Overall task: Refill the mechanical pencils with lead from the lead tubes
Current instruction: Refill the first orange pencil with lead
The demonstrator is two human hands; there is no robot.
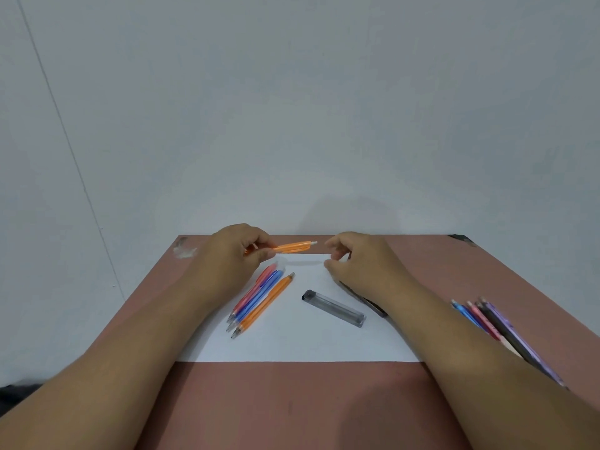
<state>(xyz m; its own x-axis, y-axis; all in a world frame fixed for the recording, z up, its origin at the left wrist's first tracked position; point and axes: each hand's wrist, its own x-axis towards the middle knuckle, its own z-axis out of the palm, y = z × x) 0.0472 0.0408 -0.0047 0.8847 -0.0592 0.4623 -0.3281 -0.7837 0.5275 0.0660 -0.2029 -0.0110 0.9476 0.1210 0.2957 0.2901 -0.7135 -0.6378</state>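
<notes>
A white sheet of paper [292, 347] lies flat on a reddish-brown table [292, 407] set against a pale grey wall [292, 108], with a whitish smudge [184, 250] marking the tabletop beyond the paper's far left corner.

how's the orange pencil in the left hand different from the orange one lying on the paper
The held orange pencil is up off the white paper, gripped by the left hand; the lying orange pencil rests untouched. The held one lies sideways, eraser end right; the lying one runs diagonally beside the blue pencil. Both look alike.
</notes>
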